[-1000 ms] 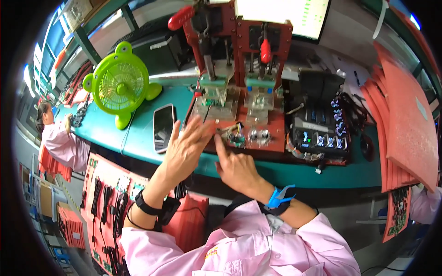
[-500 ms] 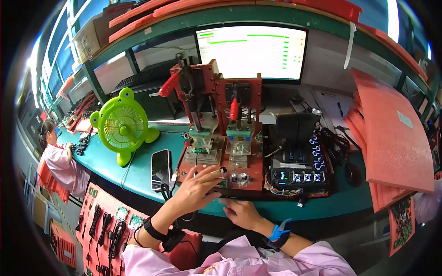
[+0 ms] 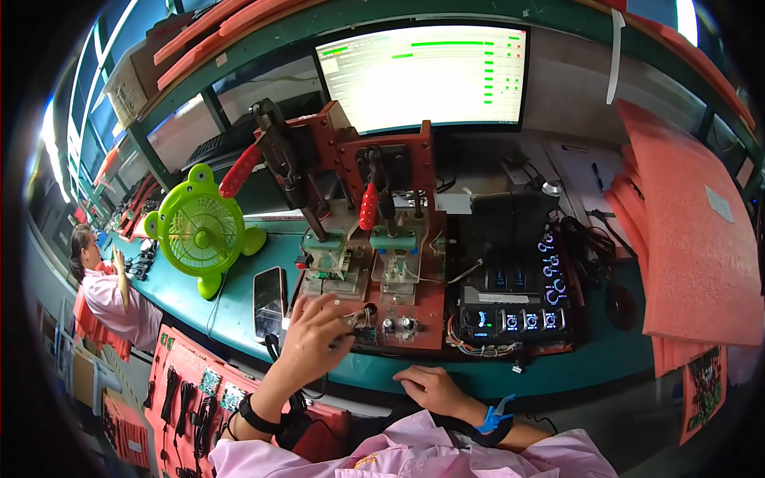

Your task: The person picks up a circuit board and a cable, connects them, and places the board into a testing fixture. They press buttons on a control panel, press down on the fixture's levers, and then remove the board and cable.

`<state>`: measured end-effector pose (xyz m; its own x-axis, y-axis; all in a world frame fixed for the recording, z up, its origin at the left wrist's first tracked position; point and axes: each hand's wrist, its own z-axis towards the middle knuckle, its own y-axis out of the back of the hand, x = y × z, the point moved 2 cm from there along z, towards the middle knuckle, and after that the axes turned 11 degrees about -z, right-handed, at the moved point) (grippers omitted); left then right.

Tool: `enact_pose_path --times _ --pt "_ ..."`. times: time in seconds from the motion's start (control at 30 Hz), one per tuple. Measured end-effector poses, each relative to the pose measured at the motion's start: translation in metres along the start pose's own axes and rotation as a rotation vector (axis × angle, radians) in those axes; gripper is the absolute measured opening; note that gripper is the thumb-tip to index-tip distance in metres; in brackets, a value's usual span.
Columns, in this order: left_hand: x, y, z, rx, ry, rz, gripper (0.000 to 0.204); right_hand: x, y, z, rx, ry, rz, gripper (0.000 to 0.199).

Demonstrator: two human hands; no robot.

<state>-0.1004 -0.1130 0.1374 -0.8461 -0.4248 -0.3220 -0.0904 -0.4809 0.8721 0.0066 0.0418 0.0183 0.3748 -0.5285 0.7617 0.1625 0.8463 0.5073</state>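
Observation:
My left hand [image 3: 312, 338] is at the front left corner of a red test fixture [image 3: 426, 323], its fingers loosely bent and apart, with nothing visible in them. Just beyond its fingertips are a black button [image 3: 370, 309] and thin wires. My right hand [image 3: 437, 390] lies at the bench's front edge with thumb and fingers apart, empty. On the fixture, two toggle clamps with red handles, the left handle [image 3: 241, 170] and the right handle [image 3: 368, 207], stand above green circuit boards [image 3: 324, 267] in clear holders.
A phone [image 3: 269, 301] and green fan [image 3: 202, 235] are left of the fixture. Right of it sit a black control box [image 3: 514, 307] and stacked red foam sheets [image 3: 689, 231]. A monitor [image 3: 422, 80] stands behind. Boards and cables lie on a red foam sheet [image 3: 179, 350] at lower left.
My left hand has drawn back to the left from the black button, its fingers bending. My right hand has settled slightly right and lower at the bench edge. The whole view has shifted.

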Motion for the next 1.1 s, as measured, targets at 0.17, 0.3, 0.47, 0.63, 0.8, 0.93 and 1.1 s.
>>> enact_pose_path --times 0.17,0.3,0.47,0.63,0.8,0.93,1.1 --pt "0.003 -0.004 0.009 -0.046 0.048 -0.020 0.011 -0.002 -0.001 0.000 0.001 0.005 0.013 0.011" --pt "-0.012 -0.006 0.008 0.099 -0.027 0.009 0.012 -0.001 -0.001 -0.001 0.003 -0.011 0.017 0.011" --pt "-0.001 -0.009 0.007 0.044 0.091 -0.102 0.014 0.000 0.001 0.000 -0.006 -0.012 -0.010 0.010" --pt "0.001 -0.008 0.009 0.078 0.112 -0.084 0.016 0.003 -0.004 0.003 -0.067 0.027 -0.030 0.008" --pt "0.003 -0.013 0.002 0.085 0.152 -0.073 0.022 0.014 -0.009 0.018 -0.091 0.044 -0.148 0.019" --pt "0.002 -0.012 -0.010 0.036 0.128 0.216 0.028 0.039 0.000 0.032 -0.108 0.023 -0.281 0.041" --pt "0.006 -0.018 -0.023 0.040 0.060 0.394 0.042 0.035 -0.006 0.031 -0.038 -0.022 -0.475 0.056"
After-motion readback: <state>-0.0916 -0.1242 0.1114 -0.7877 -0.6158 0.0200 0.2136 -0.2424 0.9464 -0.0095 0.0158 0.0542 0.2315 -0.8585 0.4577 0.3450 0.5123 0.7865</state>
